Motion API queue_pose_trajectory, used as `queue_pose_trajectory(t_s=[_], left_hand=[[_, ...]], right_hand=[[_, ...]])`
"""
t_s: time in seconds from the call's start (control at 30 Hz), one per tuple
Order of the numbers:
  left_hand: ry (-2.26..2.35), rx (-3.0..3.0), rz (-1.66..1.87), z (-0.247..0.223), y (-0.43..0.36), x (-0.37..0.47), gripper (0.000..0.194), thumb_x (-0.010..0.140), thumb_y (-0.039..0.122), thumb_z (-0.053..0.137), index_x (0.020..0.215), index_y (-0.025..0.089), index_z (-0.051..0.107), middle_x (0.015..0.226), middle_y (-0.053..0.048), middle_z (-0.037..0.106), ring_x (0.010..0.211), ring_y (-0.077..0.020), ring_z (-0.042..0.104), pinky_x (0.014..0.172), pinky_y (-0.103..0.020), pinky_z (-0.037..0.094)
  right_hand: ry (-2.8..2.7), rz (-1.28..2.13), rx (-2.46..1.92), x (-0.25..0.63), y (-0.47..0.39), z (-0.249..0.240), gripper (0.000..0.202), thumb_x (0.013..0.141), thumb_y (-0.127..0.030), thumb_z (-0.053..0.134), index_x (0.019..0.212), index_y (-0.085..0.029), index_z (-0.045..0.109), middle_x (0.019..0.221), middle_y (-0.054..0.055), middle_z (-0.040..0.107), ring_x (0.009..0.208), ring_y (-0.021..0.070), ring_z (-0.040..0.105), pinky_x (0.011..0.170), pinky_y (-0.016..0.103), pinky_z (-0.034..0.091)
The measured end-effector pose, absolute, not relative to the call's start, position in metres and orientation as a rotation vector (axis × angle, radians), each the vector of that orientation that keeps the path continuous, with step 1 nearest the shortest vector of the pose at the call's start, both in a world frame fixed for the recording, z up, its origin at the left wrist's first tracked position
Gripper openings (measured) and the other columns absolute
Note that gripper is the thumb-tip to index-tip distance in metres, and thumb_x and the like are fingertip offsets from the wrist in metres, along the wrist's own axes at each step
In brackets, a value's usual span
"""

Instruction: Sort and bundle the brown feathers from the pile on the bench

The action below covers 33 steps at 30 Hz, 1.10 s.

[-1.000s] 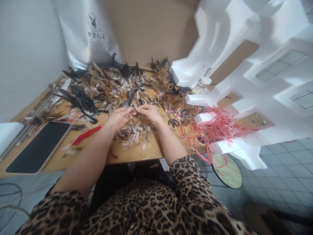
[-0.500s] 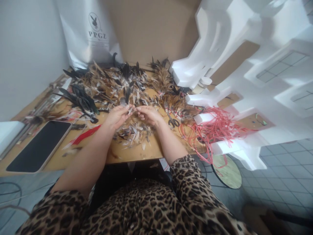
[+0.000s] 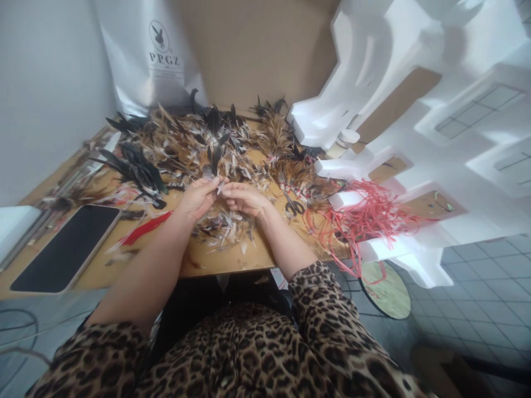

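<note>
well, left hand (image 3: 198, 198) pinches something small (image 3: 219, 189); red strips (image 3: 369, 213) drape white foam (image 3: 440, 155)

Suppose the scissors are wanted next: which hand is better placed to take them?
Probably the right hand: the scissors lie on its outer side, near its wrist, while the left hand is farther off, with the right between.

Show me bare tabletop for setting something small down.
Bare table shows along the front edge, between the forearms, in front of the small feather pile. A smaller patch with a few scraps lies between the smartphone and the left forearm. Feather bundles crowd the back; scissors and red strips crowd the right.
</note>
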State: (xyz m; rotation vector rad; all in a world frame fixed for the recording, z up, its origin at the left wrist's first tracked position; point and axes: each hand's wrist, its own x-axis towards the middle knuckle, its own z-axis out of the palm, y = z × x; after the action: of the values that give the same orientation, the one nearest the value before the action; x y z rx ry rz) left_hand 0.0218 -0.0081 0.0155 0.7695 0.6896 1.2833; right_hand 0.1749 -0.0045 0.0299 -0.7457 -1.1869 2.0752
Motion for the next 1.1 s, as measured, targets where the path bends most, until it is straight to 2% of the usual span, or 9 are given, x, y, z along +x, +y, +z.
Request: queue_pose_trajectory(t_s=[0.13, 0.33, 0.53, 0.77, 0.83, 0.93, 1.03, 1.1], left_hand=[[0.665, 0.819, 1.263, 0.016, -0.009, 0.023, 0.015, 0.068, 0.022, 0.071, 0.075, 0.009, 0.069, 0.082, -0.009, 0.070, 0.059, -0.0102, 0.060, 0.058, -0.022, 0.049], [0.639, 0.793, 1.282, 0.014, -0.008, 0.024, 0.014, 0.067, 0.021, 0.072, 0.074, 0.009, 0.070, 0.078, -0.009, 0.070, 0.066, -0.0118, 0.062, 0.067, -0.024, 0.050], [0.655, 0.776, 1.265, 0.014, -0.009, 0.024, 0.016, 0.065, 0.022, 0.074, 0.074, 0.009, 0.070, 0.078, -0.010, 0.070, 0.076, -0.0156, 0.064, 0.073, -0.026, 0.049], [0.690, 0.828, 1.278, 0.013, -0.010, 0.026, 0.021, 0.061, 0.023, 0.076, 0.075, 0.009, 0.070, 0.076, -0.009, 0.070, 0.076, -0.0159, 0.065, 0.075, -0.026, 0.049], [0.711, 0.826, 1.297, 0.013, -0.010, 0.027, 0.020, 0.061, 0.024, 0.077, 0.072, 0.010, 0.069, 0.078, -0.009, 0.071, 0.079, -0.0162, 0.065, 0.077, -0.027, 0.049], [0.780, 0.802, 1.358, 0.013, -0.009, 0.027, 0.017, 0.060, 0.023, 0.077, 0.065, 0.011, 0.066, 0.080, -0.008, 0.071, 0.081, -0.0148, 0.065, 0.078, -0.026, 0.049], [0.875, 0.782, 1.364, 0.013, -0.010, 0.028, 0.017, 0.061, 0.024, 0.076, 0.067, 0.011, 0.066, 0.080, -0.006, 0.071, 0.078, -0.0125, 0.065, 0.073, -0.022, 0.049], [0.911, 0.788, 1.345, 0.013, -0.010, 0.028, 0.018, 0.061, 0.025, 0.076, 0.070, 0.011, 0.067, 0.080, -0.007, 0.070, 0.076, -0.0121, 0.066, 0.069, -0.021, 0.049]], right_hand=[[-1.074, 2.235, -0.608, 0.172, -0.002, 0.025, 0.020, 0.070, -0.024, 0.067, 0.079, -0.014, 0.052, 0.064, -0.005, 0.048, 0.047, 0.0012, 0.031, 0.042, 0.013, 0.023], [-1.001, 2.320, -0.487, 0.168, 0.003, 0.015, 0.015, 0.078, -0.018, 0.059, 0.074, -0.014, 0.045, 0.061, -0.006, 0.040, 0.045, 0.0010, 0.027, 0.041, 0.011, 0.020], [-0.958, 2.336, -0.451, 0.167, 0.004, 0.012, 0.015, 0.078, -0.018, 0.058, 0.075, -0.016, 0.043, 0.061, -0.006, 0.038, 0.044, 0.0011, 0.024, 0.041, 0.011, 0.020], [-0.980, 2.291, -0.473, 0.165, 0.001, 0.015, 0.019, 0.073, -0.021, 0.062, 0.077, -0.018, 0.044, 0.057, -0.008, 0.036, 0.043, 0.0013, 0.023, 0.041, 0.012, 0.016], [-1.008, 2.186, -0.580, 0.163, 0.000, 0.018, 0.023, 0.070, -0.023, 0.065, 0.075, -0.018, 0.044, 0.055, -0.009, 0.036, 0.042, 0.0014, 0.023, 0.041, 0.013, 0.015], [-1.053, 1.788, -0.821, 0.162, -0.001, 0.021, 0.027, 0.064, -0.028, 0.069, 0.067, -0.017, 0.045, 0.049, -0.010, 0.036, 0.041, 0.0017, 0.025, 0.041, 0.015, 0.015], [-1.104, 1.359, -0.965, 0.163, 0.001, 0.022, 0.027, 0.063, -0.033, 0.069, 0.061, -0.016, 0.048, 0.048, -0.008, 0.043, 0.043, 0.0030, 0.033, 0.043, 0.017, 0.024], [-1.149, 1.218, -1.009, 0.164, 0.003, 0.020, 0.026, 0.063, -0.035, 0.067, 0.061, -0.016, 0.051, 0.050, -0.007, 0.048, 0.045, 0.0041, 0.038, 0.046, 0.018, 0.029]])
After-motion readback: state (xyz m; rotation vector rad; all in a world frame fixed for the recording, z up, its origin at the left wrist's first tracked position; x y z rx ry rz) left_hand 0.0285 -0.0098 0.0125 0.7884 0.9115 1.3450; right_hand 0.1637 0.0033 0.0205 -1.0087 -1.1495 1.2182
